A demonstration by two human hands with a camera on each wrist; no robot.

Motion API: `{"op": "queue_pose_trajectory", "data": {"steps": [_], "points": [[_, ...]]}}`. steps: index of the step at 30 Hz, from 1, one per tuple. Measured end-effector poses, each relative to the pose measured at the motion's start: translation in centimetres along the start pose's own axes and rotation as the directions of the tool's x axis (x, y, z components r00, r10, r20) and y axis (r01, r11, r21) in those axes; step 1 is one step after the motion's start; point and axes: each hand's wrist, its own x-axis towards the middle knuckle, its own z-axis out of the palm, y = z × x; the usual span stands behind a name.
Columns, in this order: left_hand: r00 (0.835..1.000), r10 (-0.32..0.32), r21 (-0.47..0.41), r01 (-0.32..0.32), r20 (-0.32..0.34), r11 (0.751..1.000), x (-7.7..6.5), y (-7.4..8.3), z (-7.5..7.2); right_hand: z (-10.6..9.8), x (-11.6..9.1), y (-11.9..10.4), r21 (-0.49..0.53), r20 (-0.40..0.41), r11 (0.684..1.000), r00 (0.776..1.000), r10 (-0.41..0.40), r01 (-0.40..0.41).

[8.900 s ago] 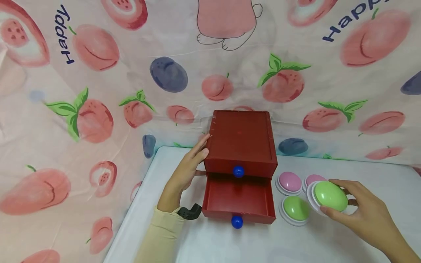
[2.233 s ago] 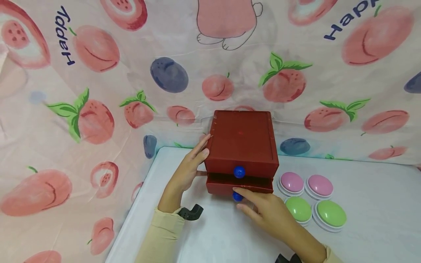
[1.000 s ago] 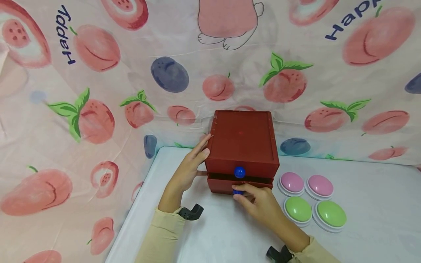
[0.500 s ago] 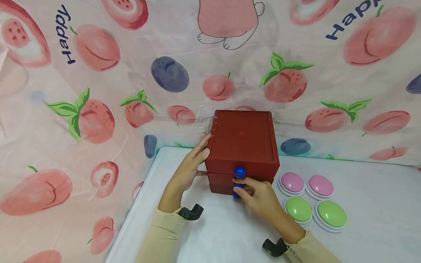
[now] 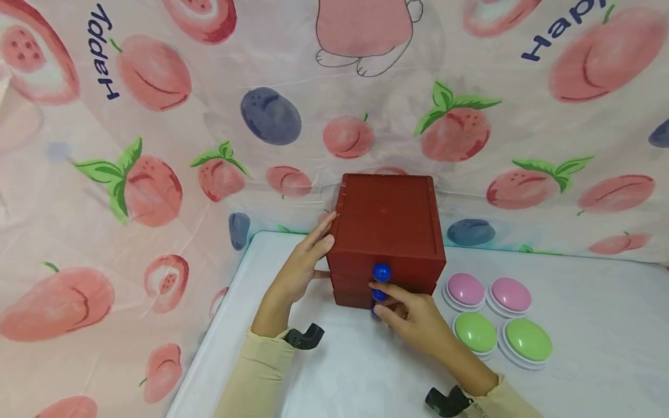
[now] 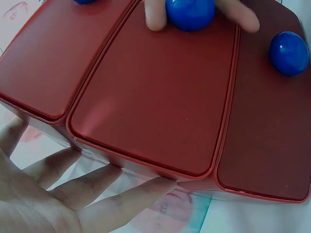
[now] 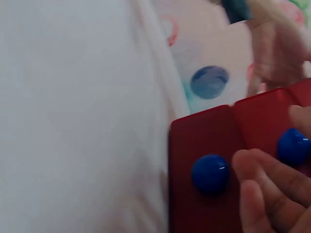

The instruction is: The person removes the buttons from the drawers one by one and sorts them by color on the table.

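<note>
A dark red drawer box (image 5: 385, 216) stands on the white table, its three drawer fronts pushed in. Each front has a round blue knob; the top knob (image 5: 382, 272) is free. My right hand (image 5: 424, 325) has its thumb and fingers on either side of the middle knob (image 6: 189, 10), pinching it. Below that, the bottom knob (image 7: 210, 174) is partly hidden by the thumb in the head view. My left hand (image 5: 299, 268) rests against the box's left side with fingers spread and extended, seen below the drawers in the left wrist view.
Two pink domed buttons (image 5: 466, 289) and two green domed buttons (image 5: 528, 340) on white bases stand right of the box. A fruit-print cloth (image 5: 282, 52) hangs behind the box and along the left side. White cloth covers the table (image 5: 334, 371).
The right hand earlier set down a green domed button, then pushed the middle drawer in until its front became flush, uncovering the bottom knob. The left hand has stayed on the box.
</note>
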Motion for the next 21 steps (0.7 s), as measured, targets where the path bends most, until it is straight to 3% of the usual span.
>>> {"op": "queue_pose_trajectory", "data": {"steps": [5, 9, 13, 17, 21], "points": [[1.0, -0.004, 0.005, 0.004, 0.005, 1.0, 0.1, 0.0, 0.0, -1.5, -0.5, 0.1, 0.012, 0.192, 0.999, 0.981, -0.042, 0.041], [1.0, -0.002, 0.013, 0.002, -0.006, 1.0, 0.0, 0.1, -0.1, -1.8, -0.4, 0.5, -0.014, 0.273, 1.0, 0.962, 0.004, 0.0], [1.0, -0.006, 0.017, 0.006, -0.007, 1.0, -0.1, 0.1, -0.2, -1.2, -0.3, 1.3, -0.057, 0.289, 0.997, 0.955, 0.071, -0.056], [1.0, -0.006, 0.013, 0.006, -0.001, 1.0, 0.0, 0.0, -0.1, 0.0, -0.1, 2.0, -0.105, 0.268, 0.992, 0.959, 0.09, -0.063], [1.0, -0.002, 0.006, 0.002, 0.007, 1.0, 0.1, 0.0, -0.1, 1.6, 0.3, 2.2, -0.148, 0.188, 0.984, 0.974, 0.126, -0.098]]}}
